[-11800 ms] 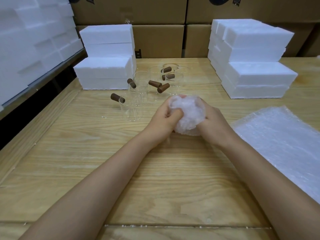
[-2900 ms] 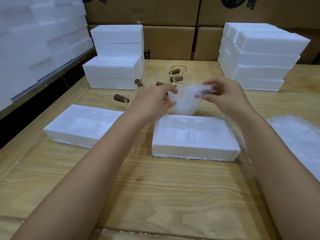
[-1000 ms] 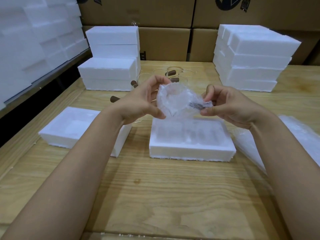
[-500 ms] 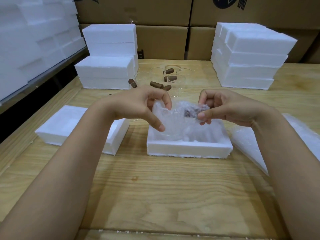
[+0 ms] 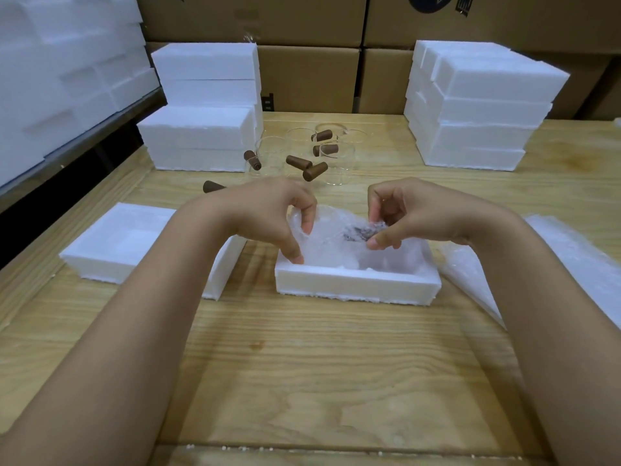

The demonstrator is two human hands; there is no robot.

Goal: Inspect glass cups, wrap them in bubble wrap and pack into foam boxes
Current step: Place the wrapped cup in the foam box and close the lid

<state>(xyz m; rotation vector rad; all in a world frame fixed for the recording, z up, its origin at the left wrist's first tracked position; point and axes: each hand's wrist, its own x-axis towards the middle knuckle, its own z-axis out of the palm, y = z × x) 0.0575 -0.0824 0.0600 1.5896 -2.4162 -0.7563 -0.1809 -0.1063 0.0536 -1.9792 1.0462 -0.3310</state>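
dimly, a brown handle (image 5: 358,234) shows through bubble wrap (image 5: 327,235) the hands (image 5: 268,213) pinch

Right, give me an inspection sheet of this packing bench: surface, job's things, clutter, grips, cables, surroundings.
Surface: wooden table, bare grain in front of the person.
Job's things: wrapped cup held low in the open foam box, seated or not cannot tell; foam tray to its left; unwrapped glass cups with brown handles behind; bubble wrap sheet at right.
Clutter: foam crumbs along the near seam.
Grips: left hand and right hand each pinch one end of the wrapped cup.
Cables: nothing seen.
Surroundings: left foam stack, right foam stack, cardboard boxes behind.
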